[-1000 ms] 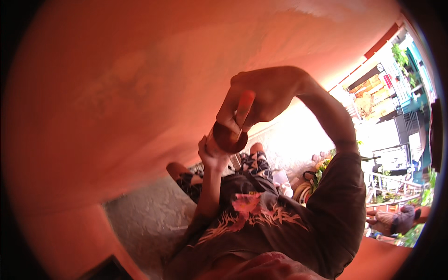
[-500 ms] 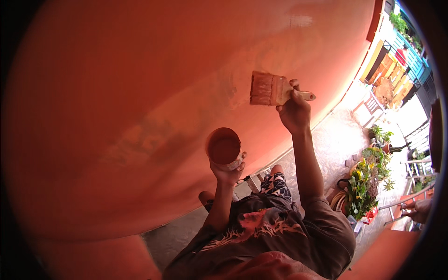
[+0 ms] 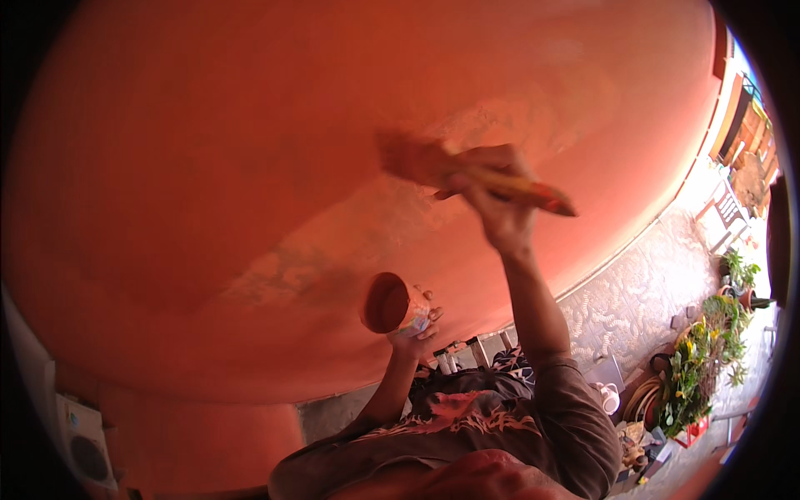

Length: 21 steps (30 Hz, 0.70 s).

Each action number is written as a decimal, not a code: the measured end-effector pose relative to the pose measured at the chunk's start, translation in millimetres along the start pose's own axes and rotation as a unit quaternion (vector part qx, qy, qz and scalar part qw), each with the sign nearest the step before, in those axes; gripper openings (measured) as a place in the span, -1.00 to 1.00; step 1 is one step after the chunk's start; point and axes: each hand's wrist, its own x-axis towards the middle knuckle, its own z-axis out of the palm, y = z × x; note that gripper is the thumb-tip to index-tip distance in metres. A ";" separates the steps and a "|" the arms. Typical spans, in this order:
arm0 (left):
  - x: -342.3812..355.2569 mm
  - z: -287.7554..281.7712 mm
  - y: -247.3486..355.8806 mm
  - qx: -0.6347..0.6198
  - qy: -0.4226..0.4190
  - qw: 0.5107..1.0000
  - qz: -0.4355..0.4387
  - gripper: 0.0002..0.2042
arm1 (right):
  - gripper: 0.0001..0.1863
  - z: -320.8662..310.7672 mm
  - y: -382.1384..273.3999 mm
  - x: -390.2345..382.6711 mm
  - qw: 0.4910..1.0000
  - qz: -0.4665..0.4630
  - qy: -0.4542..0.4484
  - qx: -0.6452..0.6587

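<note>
A broad paintbrush [image 3: 492, 179], smeared by motion, is gripped by its handle in my right hand [image 3: 504, 208]. Its reddish bristles lie against or just in front of the orange wall [image 3: 250, 150]; which of the two I cannot tell. Lower and to the left, my left hand [image 3: 419, 332] is wrapped round a cup-shaped paint container [image 3: 410, 312], tilted with its mouth toward the wall. The inside of the container is coated reddish-orange. Between the hands runs a paler, patchy band [image 3: 325, 242] on the wall.
Under me stand the pale tops of what looks like a ladder [image 3: 450, 360]. To the right lie a patterned pavement [image 3: 612, 258], potted plants [image 3: 692, 367], a coiled hose [image 3: 642, 400] and a white chair [image 3: 723, 217]. An air-conditioner unit [image 3: 86, 442] stands at lower left.
My right hand has swung the brush leftward and turned it, its handle now slanting down to the right. The container in my left hand sits lower and is tilted more. The whole view has shifted.
</note>
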 end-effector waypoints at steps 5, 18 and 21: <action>-18.1 8.1 6.4 0.002 0.047 0.998 0.031 -0.57 | -0.80 37.3 -3.5 22.3 0.966 -0.198 -0.109 -0.128; 3.9 4.7 -3.5 0.002 0.032 1.000 0.001 -0.54 | -0.79 -169.0 -26.0 120.2 0.865 -0.257 0.231 -0.364; 6.3 5.5 -11.1 -0.002 0.038 0.999 0.002 -0.51 | -0.76 -130.3 7.8 99.2 0.923 -0.189 0.096 -0.322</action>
